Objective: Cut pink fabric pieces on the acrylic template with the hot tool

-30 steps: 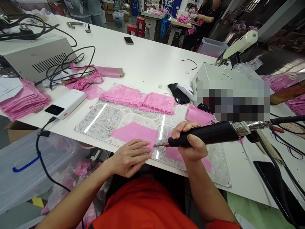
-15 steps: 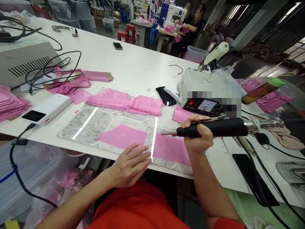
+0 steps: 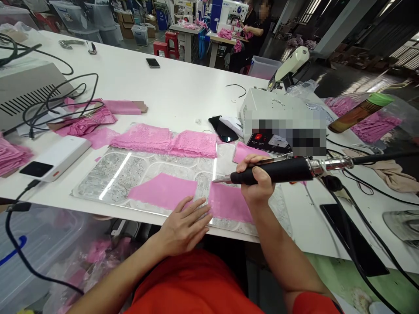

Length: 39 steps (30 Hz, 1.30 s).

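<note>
My right hand (image 3: 257, 181) is closed round the black handle of a hot cutting tool (image 3: 278, 170); its metal tip points left, just above a pink fabric piece (image 3: 229, 203) on the glass plate (image 3: 114, 174). My left hand (image 3: 186, 224) lies flat with fingers spread at the plate's near edge, touching the lower corner of another pink fabric piece (image 3: 163, 192). A gap separates the two pieces. Behind them runs a row of folded pink lace (image 3: 163, 141).
A white power bank (image 3: 54, 158) with a cable lies left. Grey machines (image 3: 284, 117) stand behind the plate and at far left, with black cables. Pink fabric stacks (image 3: 11, 155) and a black phone (image 3: 355, 240) lie around. Another person sits at a far sewing table.
The right hand lifted the tool away from the left piece, then brought its tip down near the right piece. My left hand slid back to the plate's near edge.
</note>
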Each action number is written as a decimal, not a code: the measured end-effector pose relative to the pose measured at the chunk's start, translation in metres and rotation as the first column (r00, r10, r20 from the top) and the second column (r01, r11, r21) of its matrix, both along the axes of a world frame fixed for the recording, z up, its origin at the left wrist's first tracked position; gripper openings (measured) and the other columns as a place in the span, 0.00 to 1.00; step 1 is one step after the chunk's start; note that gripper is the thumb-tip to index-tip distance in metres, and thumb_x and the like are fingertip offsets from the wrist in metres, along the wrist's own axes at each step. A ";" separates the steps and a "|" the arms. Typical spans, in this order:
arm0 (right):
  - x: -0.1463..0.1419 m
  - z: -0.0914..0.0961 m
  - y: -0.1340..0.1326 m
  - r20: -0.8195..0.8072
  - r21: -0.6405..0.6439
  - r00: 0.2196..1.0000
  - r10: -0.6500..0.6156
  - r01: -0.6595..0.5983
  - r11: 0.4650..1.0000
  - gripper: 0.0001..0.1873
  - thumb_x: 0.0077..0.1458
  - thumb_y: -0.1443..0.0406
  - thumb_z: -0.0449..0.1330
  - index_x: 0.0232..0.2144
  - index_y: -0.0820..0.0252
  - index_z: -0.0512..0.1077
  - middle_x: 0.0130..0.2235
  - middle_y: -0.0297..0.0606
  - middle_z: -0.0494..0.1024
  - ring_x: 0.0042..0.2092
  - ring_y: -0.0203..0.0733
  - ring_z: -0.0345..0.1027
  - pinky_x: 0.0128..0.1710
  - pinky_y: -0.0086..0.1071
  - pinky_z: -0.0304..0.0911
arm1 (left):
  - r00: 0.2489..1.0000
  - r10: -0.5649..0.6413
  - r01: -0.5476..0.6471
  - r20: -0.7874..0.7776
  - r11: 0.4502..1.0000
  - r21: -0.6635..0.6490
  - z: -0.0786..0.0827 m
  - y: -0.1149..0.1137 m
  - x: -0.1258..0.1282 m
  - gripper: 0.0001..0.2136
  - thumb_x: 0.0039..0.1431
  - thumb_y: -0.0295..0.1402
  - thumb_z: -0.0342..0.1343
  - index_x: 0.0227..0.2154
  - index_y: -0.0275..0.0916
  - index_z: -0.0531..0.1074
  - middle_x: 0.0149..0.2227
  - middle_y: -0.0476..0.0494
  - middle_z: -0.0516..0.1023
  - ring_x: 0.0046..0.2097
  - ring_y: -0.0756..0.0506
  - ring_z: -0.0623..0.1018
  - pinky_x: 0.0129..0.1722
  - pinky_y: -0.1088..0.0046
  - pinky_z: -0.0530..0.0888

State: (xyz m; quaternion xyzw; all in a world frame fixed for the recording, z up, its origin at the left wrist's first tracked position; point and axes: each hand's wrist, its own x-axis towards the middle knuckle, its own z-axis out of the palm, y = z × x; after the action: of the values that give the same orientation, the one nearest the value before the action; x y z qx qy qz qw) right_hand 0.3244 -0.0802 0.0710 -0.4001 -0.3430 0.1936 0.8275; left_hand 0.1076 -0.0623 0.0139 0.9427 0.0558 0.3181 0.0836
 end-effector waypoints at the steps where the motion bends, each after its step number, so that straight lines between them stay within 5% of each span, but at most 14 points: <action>1: 0.000 0.000 0.001 0.006 -0.005 1.000 -0.003 0.003 1.000 0.07 0.43 0.63 0.58 0.29 0.56 0.67 0.31 0.31 0.70 0.26 0.32 0.63 0.27 0.33 0.62 | 1.000 -0.003 0.003 0.002 1.000 -0.002 0.000 0.000 0.000 0.15 0.62 0.28 0.55 0.52 0.36 0.70 0.51 0.38 0.78 0.60 0.39 0.70 0.63 0.55 0.63; 39: -0.003 -0.003 -0.009 -0.042 0.005 0.989 0.144 -0.144 0.990 0.04 0.44 0.66 0.59 0.27 0.57 0.70 0.29 0.32 0.71 0.25 0.32 0.65 0.25 0.31 0.63 | 0.998 -0.054 0.054 0.040 0.998 -0.009 -0.002 0.003 -0.001 0.13 0.61 0.27 0.55 0.49 0.34 0.72 0.49 0.40 0.79 0.59 0.39 0.71 0.57 0.59 0.67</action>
State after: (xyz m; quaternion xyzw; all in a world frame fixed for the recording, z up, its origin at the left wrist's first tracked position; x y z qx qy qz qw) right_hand 0.3212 -0.0893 0.0685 -0.3692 -0.3535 0.2611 0.8189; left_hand 0.1070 -0.0597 0.0123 0.9369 0.0301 0.3341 0.0978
